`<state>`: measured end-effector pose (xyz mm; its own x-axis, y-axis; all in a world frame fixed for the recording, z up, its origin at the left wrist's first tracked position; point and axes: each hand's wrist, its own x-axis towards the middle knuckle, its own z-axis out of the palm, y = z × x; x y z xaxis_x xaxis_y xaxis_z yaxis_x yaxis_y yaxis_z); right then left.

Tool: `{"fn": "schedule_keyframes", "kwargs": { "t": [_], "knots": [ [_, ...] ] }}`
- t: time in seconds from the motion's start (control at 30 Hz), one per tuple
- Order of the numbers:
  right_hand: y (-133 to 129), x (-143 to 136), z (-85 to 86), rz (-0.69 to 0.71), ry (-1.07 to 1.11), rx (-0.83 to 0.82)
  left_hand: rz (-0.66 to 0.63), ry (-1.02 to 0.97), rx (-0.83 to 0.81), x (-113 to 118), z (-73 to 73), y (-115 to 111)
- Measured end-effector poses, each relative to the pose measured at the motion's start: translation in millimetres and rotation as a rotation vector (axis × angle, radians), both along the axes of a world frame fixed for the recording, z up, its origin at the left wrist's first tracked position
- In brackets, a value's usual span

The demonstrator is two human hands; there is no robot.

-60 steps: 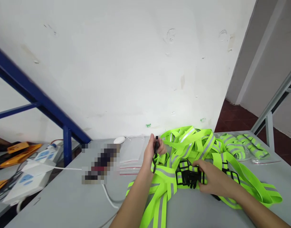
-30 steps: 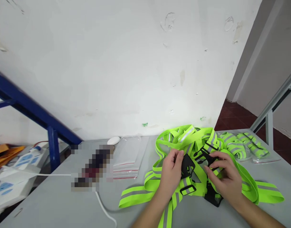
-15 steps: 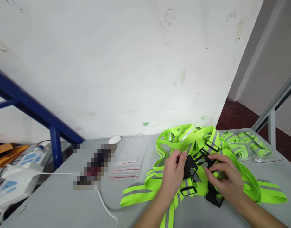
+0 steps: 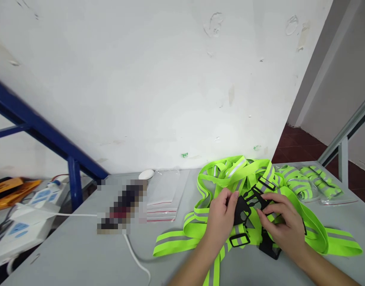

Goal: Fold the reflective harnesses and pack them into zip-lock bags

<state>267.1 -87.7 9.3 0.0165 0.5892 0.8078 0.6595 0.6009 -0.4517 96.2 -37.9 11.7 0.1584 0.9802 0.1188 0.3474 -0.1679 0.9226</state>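
A heap of neon-yellow reflective straps (image 4: 212,169) with grey stripes and black plastic fittings lies on the grey table. My left hand (image 4: 223,212) pinches a black buckle half (image 4: 242,210) between thumb and fingers. Just to its right, my right hand (image 4: 285,222) grips a pronged black buckle half (image 4: 259,200). The two halves are close together with the prongs facing left; whether they touch is hard to make out. Below the left hand hangs a black strap slider (image 4: 240,240). Another black buckle piece (image 4: 270,247) lies under my right hand, partly hidden by it.
Clear zip bags (image 4: 163,198) lie left of the straps, beside a white oval object (image 4: 146,174) and a pixelated item (image 4: 122,208) with a white cable. Bagged straps (image 4: 321,180) sit at the right. White power strips (image 4: 36,218) stand far left, near a blue frame (image 4: 75,182).
The whole view has shifted slightly, so everything appears a little further right. Both hands keep their hold on the buckle halves, with hardly any movement between them.
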Motion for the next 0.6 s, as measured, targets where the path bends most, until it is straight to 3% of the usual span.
{"fn": "schedule_keyframes", "kwargs": {
  "t": [0.6],
  "knots": [
    [-7,-12,-11.4,0.118,-0.02,-0.096,0.02,0.04,0.034,3,-7.3,0]
  ]
}}
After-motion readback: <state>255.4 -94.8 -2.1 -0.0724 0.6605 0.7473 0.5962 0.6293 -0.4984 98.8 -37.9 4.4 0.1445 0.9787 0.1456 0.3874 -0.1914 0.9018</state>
